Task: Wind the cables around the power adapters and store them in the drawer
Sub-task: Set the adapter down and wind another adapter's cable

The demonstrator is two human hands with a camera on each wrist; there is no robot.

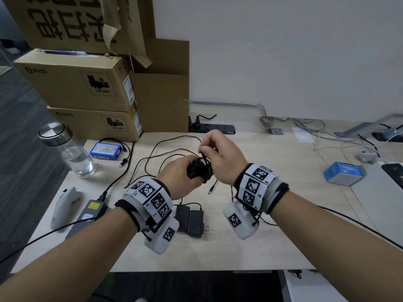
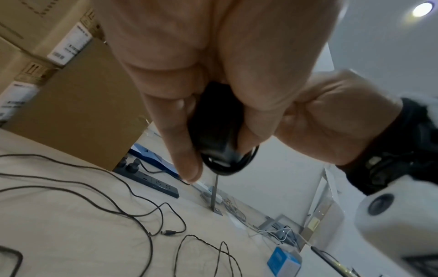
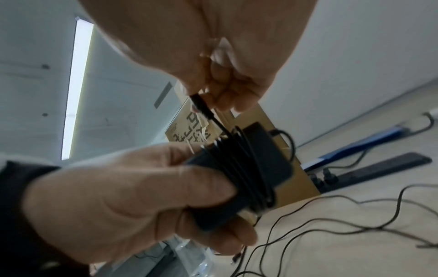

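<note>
My left hand [image 1: 182, 172] grips a black power adapter [image 1: 197, 171] above the middle of the desk, its cable wound round it in several turns [image 3: 246, 174]. Just above it, my right hand [image 1: 207, 146] pinches the cable's plug end [image 3: 201, 105] between thumb and fingertips. The left wrist view shows the adapter [image 2: 213, 129] clamped between thumb and fingers. Two more black adapters [image 1: 189, 221] lie side by side near the front edge, between my wrists. Their loose cables [image 1: 165, 153] trail over the desk behind my hands. No drawer shows.
A large power brick [image 1: 92, 209] and a grey handheld device [image 1: 65, 205] lie front left. A water bottle [image 1: 67, 149], blue battery pack [image 1: 106, 150] and stacked cardboard boxes [image 1: 82, 88] stand at the left. A power strip [image 1: 211, 127] sits behind; a blue box [image 1: 344, 173] right.
</note>
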